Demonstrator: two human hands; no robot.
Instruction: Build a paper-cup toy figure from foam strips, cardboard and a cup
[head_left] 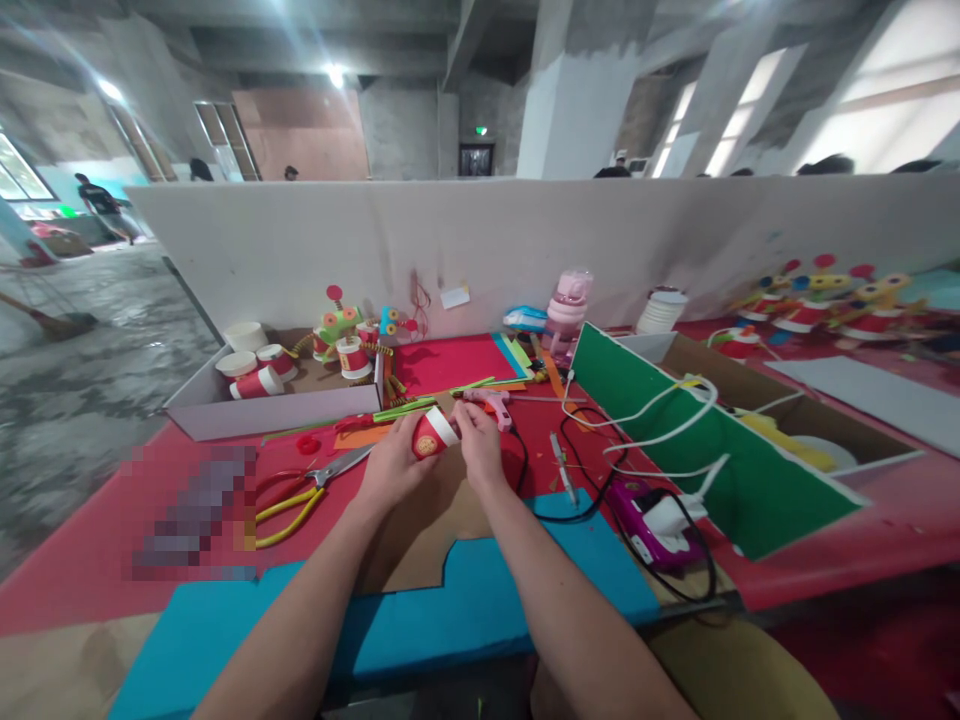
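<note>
Over cardboard (pixel 409 545), a paper cup (pixel 435 433)

My left hand (pixel 394 455) is wrapping around the tilted cup; my right hand (pixel 480 438) is drawing its fingertips together beside the rim, holding what I cannot tell. A blue sheet (pixel 427 635) is lining the near edge. Scissors (pixel 321 478) are lying leftward; a glue gun (pixel 493 404), power strip (pixel 634 520) and green-sided box (pixel 697 450) are crowding my right.

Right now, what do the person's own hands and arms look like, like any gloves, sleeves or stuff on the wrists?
The left hand and right hand are ungloved. No sleeve shows on the left forearm or right forearm, and no watch or bracelet on either wrist. Rings: too small to tell.
</note>
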